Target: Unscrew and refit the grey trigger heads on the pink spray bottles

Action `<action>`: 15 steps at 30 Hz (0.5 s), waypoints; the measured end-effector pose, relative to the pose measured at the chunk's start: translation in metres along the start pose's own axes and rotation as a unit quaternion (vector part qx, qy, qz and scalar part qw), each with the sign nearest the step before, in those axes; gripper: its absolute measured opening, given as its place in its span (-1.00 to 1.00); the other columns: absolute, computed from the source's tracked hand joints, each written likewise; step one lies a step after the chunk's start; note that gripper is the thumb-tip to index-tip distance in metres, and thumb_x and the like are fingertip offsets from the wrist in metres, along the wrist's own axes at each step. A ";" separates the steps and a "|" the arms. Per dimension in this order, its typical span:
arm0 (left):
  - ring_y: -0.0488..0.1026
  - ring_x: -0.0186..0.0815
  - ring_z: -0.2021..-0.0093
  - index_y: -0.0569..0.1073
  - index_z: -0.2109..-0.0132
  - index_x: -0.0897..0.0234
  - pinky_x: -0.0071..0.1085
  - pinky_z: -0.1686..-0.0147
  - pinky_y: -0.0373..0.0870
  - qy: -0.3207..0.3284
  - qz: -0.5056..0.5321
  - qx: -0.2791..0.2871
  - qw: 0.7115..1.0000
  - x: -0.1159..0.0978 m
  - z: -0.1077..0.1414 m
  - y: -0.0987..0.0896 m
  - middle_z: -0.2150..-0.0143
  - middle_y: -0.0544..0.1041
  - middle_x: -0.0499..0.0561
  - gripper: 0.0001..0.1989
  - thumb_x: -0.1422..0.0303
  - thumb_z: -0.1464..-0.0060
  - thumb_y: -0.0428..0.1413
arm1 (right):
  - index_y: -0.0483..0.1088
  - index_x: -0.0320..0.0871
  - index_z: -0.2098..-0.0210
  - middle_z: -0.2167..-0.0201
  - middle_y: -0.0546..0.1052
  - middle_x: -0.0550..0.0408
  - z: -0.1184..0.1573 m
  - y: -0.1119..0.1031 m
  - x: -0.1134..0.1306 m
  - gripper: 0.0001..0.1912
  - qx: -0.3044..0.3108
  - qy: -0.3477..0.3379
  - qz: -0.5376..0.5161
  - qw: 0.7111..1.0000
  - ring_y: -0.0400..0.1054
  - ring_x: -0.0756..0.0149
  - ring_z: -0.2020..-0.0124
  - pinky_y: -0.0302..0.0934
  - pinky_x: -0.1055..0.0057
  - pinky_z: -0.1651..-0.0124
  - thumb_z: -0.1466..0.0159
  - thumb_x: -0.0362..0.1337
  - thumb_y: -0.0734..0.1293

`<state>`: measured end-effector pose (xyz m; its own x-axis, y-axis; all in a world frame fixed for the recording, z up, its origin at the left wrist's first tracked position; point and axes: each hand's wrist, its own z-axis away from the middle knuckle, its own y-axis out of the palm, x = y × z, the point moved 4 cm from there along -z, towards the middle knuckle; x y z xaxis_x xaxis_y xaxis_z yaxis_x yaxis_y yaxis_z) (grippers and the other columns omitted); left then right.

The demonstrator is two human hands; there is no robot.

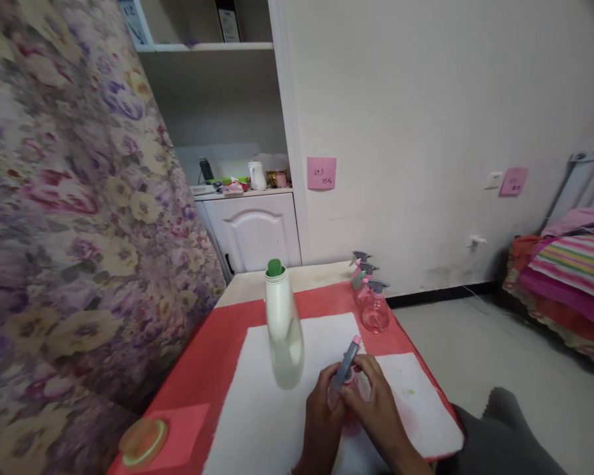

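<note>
While three see-through pink plastic spray bottles (375, 316) already wear grey heads along the tabletop (321, 300) near its far right corner, a fourth pink bottle (352, 425) is near the front edge, my left hand (325, 398) clamped round it, my right hand (379, 400) gripping its neck. Its grey trigger head (346, 369) looks on; can't tell if any tightening's left. Pale-green plastic jug (282, 330) stands mid-table.
</note>
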<state>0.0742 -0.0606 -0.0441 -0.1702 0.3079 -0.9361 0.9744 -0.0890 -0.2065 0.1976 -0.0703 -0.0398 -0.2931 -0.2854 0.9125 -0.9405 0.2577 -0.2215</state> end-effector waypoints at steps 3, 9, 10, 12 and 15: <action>0.50 -0.17 0.02 0.42 0.00 0.22 -0.29 -0.02 0.38 -0.002 -0.012 -0.012 1.000 0.003 0.000 0.000 0.01 0.57 0.05 -0.69 0.33 -0.08 0.10 | 0.40 -0.08 0.21 0.16 0.45 0.06 -0.002 -0.002 0.001 -0.80 0.019 -0.019 -0.035 0.999 0.32 0.14 0.05 0.18 0.26 -0.04 -0.13 -0.34 0.30; 0.50 -0.20 0.05 0.41 -0.01 0.20 -0.31 0.01 0.41 -0.002 -0.020 -0.013 1.000 0.007 0.001 0.000 0.02 0.57 0.03 -0.68 0.39 -0.07 0.09 | 0.33 -0.08 0.42 0.38 0.43 0.16 -0.005 -0.001 -0.002 -0.84 -0.032 0.038 -0.019 0.999 0.36 0.18 0.26 0.25 0.31 0.15 -0.01 -0.41 0.36; 0.50 -0.19 0.04 0.40 -0.02 0.21 -0.30 0.00 0.40 -0.003 -0.023 -0.014 1.000 0.008 0.001 0.000 0.02 0.56 0.04 -0.67 0.41 -0.06 0.08 | 0.36 -0.08 0.38 0.34 0.45 0.14 -0.004 -0.001 -0.003 -0.82 -0.029 0.039 -0.018 0.999 0.37 0.16 0.22 0.25 0.29 0.12 -0.01 -0.40 0.36; 0.49 -0.16 0.00 0.39 -0.04 0.22 -0.26 -0.04 0.39 -0.003 -0.029 -0.019 0.999 0.011 0.001 -0.001 -0.02 0.55 0.06 -0.64 0.41 -0.05 0.09 | 0.41 -0.08 0.23 0.20 0.48 0.06 -0.001 -0.001 -0.003 -0.75 -0.014 0.028 -0.027 0.999 0.36 0.12 0.09 0.24 0.25 0.00 -0.05 -0.36 0.37; 0.47 -0.15 -0.04 0.37 -0.07 0.24 -0.22 -0.09 0.36 -0.009 -0.035 -0.018 0.999 0.015 0.000 -0.001 -0.06 0.53 0.09 -0.62 0.36 -0.08 0.08 | 0.43 -0.08 0.17 0.10 0.49 0.02 -0.001 -0.002 0.000 -0.75 0.006 0.008 -0.049 0.999 0.35 0.11 0.01 0.22 0.24 -0.07 -0.13 -0.30 0.33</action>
<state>0.0705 -0.0562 -0.0578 -0.2411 0.2945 -0.9247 0.9645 -0.0330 -0.2619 0.1993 -0.0699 -0.0394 -0.1969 -0.2944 0.9352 -0.9665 0.2187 -0.1346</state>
